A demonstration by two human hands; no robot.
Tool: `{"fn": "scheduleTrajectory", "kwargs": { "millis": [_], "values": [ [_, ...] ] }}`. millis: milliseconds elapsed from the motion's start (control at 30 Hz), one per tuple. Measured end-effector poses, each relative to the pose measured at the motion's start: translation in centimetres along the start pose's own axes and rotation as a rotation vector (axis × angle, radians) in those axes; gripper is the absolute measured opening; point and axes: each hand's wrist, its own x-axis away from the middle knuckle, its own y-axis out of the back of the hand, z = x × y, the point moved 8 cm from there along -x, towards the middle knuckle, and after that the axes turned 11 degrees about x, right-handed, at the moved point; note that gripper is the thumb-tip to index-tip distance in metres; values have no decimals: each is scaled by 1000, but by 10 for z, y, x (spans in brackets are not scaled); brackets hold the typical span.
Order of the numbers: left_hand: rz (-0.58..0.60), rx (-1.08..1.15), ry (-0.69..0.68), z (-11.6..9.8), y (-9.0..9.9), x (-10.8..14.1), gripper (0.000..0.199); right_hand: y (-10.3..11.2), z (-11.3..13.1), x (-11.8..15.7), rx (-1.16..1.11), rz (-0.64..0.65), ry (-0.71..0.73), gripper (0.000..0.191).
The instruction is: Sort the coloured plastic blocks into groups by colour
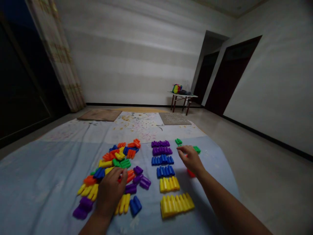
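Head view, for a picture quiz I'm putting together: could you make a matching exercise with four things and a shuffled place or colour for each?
1. Left hand
2. Right hand
3. Nearest lined-up row
4. Farthest lined-up row

A. Purple
B. At the mixed pile
C. Yellow
D. Beside green blocks

Pairs: 1-B, 2-D, 3-C, 4-A
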Motion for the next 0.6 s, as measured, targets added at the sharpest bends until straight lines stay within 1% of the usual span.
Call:
{"fn": "scheduleTrajectory", "kwargs": {
  "millis": [67, 200, 300, 467, 600],
  "values": [
    [26, -6, 30, 0, 1, -2, 27, 3, -2, 18, -109, -27, -37, 23],
    [89, -29, 111, 9, 1, -8, 29, 1, -18, 52, -258, -41, -169, 28],
    [139, -21, 136, 14, 1, -11, 30, -3, -22, 69, -290, -35, -178, 28],
    [303, -40, 159, 9, -11, -8, 30, -9, -22, 78, -296, -50, -143, 28],
    [392, -159, 168, 4, -21, -5, 28, -8, -19, 79, -277, -68, -86, 26]
  ]
}}
